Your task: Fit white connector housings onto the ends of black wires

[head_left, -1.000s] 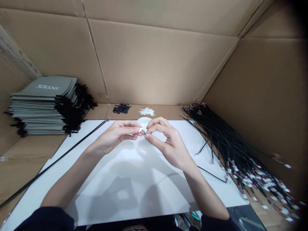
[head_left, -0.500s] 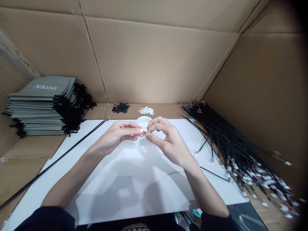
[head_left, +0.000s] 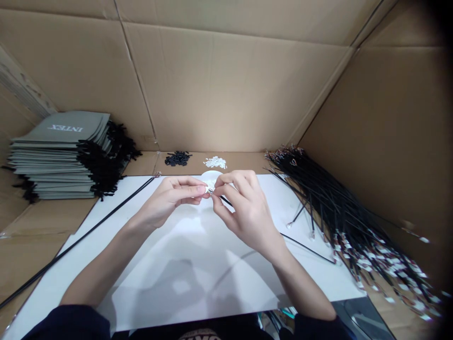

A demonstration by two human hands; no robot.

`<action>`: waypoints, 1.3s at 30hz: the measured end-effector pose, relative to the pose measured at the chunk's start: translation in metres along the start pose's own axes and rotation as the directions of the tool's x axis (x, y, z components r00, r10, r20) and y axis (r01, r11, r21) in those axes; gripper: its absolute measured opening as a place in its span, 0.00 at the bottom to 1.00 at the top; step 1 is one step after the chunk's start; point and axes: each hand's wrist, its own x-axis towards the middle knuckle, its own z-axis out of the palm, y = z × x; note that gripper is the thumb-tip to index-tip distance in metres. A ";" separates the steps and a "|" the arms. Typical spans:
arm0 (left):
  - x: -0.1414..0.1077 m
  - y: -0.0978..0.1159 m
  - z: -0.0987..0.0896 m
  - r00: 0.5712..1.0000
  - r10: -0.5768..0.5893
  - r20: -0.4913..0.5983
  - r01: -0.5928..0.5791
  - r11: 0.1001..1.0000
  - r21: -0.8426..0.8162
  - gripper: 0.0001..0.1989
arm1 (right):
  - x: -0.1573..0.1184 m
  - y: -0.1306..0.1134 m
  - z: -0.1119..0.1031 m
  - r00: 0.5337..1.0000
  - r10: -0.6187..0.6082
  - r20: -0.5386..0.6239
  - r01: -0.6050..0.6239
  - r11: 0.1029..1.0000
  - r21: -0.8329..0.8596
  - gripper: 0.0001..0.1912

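Near the middle of the white board [head_left: 198,293], my left hand [head_left: 177,196] pinches a small white connector [head_left: 208,190] between thumb and fingertips. My right hand [head_left: 244,203] comes in from the right, its fingertips closed on the thin wire ends of a black cable [head_left: 226,201] beside the connector. The cable passes behind my right hand and shows again on its right, running toward the lower right. Just behind the fingertips sits a round white dish [head_left: 211,174], partly hidden, with small white pieces in it.
Grey folders with black straps [head_left: 67,156] are stacked at the left. Long black cables [head_left: 116,210] lie diagonally beside them. Small piles of black pieces [head_left: 178,158] and white pieces [head_left: 215,162] lie at the back. A large bundle of black cables [head_left: 329,208] fills the right side. Cardboard walls surround the board.
My right hand has turned and its fingers have drawn closer together. More of the black cable now shows under its fingers. My left hand has shifted very slightly left.
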 end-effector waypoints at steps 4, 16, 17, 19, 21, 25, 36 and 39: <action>0.000 0.001 -0.001 0.999 -0.017 0.028 0.018 1.000 -0.025 0.04 | 0.002 0.002 0.000 0.997 -0.072 -0.017 0.071 0.996 -0.053 0.07; -0.001 0.004 -0.001 0.997 -0.044 0.056 0.046 0.999 -0.030 0.04 | 0.002 0.004 -0.004 0.980 -0.200 -0.025 0.195 0.971 -0.140 0.06; -0.001 0.004 -0.001 0.997 -0.044 0.057 0.046 0.998 -0.033 0.04 | 0.002 0.004 -0.004 0.977 -0.212 -0.028 0.206 0.968 -0.146 0.06; 0.000 0.004 -0.001 0.997 -0.048 0.063 0.051 0.998 -0.043 0.04 | 0.001 0.004 -0.004 0.974 -0.226 -0.031 0.219 0.964 -0.151 0.06; 0.000 0.003 -0.002 0.997 -0.052 0.063 0.055 0.997 -0.046 0.05 | 0.001 0.004 -0.004 0.974 -0.226 -0.030 0.219 0.963 -0.154 0.06; 0.000 0.003 -0.003 0.998 -0.047 0.051 0.049 0.998 -0.032 0.05 | 0.002 0.003 -0.004 0.976 -0.217 -0.019 0.211 0.964 -0.163 0.06; -0.001 0.003 -0.003 0.998 -0.053 0.046 0.054 0.998 -0.031 0.04 | 0.003 0.005 -0.009 0.979 -0.203 -0.009 0.199 0.964 -0.177 0.06; 0.002 0.002 -0.003 0.997 -0.063 0.050 0.065 0.997 -0.037 0.03 | 0.003 0.005 -0.009 0.976 -0.217 0.019 0.217 0.960 -0.178 0.06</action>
